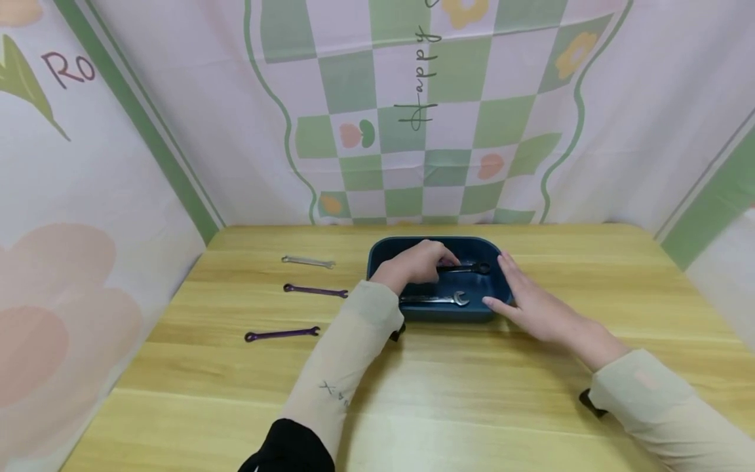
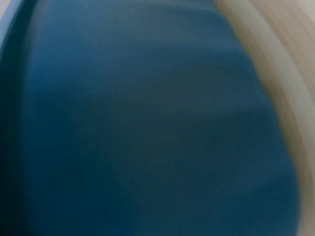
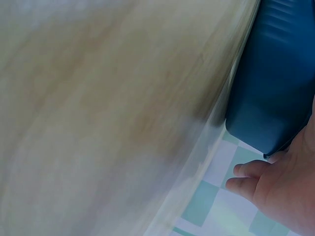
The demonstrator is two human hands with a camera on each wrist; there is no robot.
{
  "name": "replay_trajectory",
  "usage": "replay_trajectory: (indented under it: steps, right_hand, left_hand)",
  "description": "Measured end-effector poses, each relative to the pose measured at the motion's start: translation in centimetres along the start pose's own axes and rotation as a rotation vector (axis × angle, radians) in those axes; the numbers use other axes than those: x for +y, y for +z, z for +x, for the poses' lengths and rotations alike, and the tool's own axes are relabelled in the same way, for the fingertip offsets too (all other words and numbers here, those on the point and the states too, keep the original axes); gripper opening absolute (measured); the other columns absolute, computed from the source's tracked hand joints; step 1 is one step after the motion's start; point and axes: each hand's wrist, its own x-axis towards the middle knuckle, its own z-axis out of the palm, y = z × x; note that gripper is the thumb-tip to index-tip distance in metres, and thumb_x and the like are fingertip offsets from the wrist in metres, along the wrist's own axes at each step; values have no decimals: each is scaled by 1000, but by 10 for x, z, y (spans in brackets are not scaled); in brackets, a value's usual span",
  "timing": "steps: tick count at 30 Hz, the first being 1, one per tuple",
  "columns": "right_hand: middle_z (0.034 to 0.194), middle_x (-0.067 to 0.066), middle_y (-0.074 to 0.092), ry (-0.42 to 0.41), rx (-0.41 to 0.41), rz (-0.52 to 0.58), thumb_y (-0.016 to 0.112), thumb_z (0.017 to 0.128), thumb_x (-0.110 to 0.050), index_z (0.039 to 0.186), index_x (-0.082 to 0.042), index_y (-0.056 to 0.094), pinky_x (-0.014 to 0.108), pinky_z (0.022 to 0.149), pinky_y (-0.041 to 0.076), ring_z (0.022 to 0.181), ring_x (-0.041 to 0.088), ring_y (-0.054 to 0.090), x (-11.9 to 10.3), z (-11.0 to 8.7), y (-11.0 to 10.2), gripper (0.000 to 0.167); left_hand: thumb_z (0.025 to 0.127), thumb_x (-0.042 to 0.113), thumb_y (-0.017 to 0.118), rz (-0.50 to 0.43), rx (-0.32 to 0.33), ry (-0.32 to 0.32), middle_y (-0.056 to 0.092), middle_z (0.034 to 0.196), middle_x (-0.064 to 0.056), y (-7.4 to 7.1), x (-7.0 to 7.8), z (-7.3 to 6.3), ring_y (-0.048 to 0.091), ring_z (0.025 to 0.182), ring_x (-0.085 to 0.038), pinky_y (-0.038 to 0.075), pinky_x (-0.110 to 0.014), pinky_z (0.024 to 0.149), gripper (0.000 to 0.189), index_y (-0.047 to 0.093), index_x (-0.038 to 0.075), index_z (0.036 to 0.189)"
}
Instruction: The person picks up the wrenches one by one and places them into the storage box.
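In the head view, a dark blue tray (image 1: 439, 314) stands near the back of the wooden table. My left hand (image 1: 415, 262) reaches into it over the left side, and its fingers pinch a black wrench (image 1: 466, 269) near its left end. A silver wrench (image 1: 433, 299) lies in the tray closer to the front, its left end hidden by my left arm. My right hand (image 1: 539, 308) rests on the tray's right end, fingers extended and thumb apart at the front corner. In the left wrist view, only the tray's blurred blue surface (image 2: 157, 123) fills most of the picture.
Left of the tray, a small silver wrench (image 1: 308, 262), a purple wrench (image 1: 315, 290) and another purple wrench (image 1: 282, 334) lie spaced on the table (image 1: 460, 400). A patterned cloth (image 1: 401, 170) hangs behind the table's back edge.
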Motion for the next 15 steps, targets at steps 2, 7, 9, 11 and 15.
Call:
replay_trajectory:
  steps: [2, 7, 9, 11, 15]
  right_hand:
    - [169, 16, -13, -2, 1, 2, 50, 105, -54, 163, -6, -9, 70, 113, 21, 148, 53, 12, 1, 0, 1, 96]
    - [169, 16, -13, -4, 8, 7, 51, 105, -53, 163, -6, -9, 69, 113, 21, 149, 53, 12, 2, -1, 2, 96]
    - [169, 15, -13, -4, 11, 9, 51, 105, -53, 163, -6, -9, 69, 113, 21, 149, 53, 12, 2, -2, 3, 96]
    - [169, 15, -13, -6, 13, 13, 51, 105, -53, 163, -7, -9, 69, 113, 21, 149, 52, 12, 2, -2, 2, 95]
    - [169, 15, -13, -7, 15, 15, 51, 105, -53, 163, -7, -9, 69, 113, 21, 149, 52, 12, 2, -2, 2, 95]
  left_hand:
    - [91, -14, 61, 3, -7, -9, 64, 133, -3, 3, 0, 1, 58, 118, -13, 47, -18, 79, 53, 69, 14, 136]
    - [90, -13, 64, -2, -15, -17, 66, 128, -4, 9, 0, 2, 58, 111, -13, 48, -19, 78, 51, 71, 14, 133]
    - [90, -13, 65, -3, -18, -17, 66, 127, -4, 11, 0, 3, 59, 110, -13, 49, -19, 81, 51, 71, 14, 133]
    - [89, -13, 67, -6, -21, -21, 67, 126, -3, 12, 0, 4, 59, 109, -12, 50, -19, 85, 51, 72, 14, 132]
    - [89, -14, 67, -19, -40, -31, 67, 125, -2, 14, 1, 5, 59, 109, -11, 50, -20, 89, 51, 72, 14, 132]
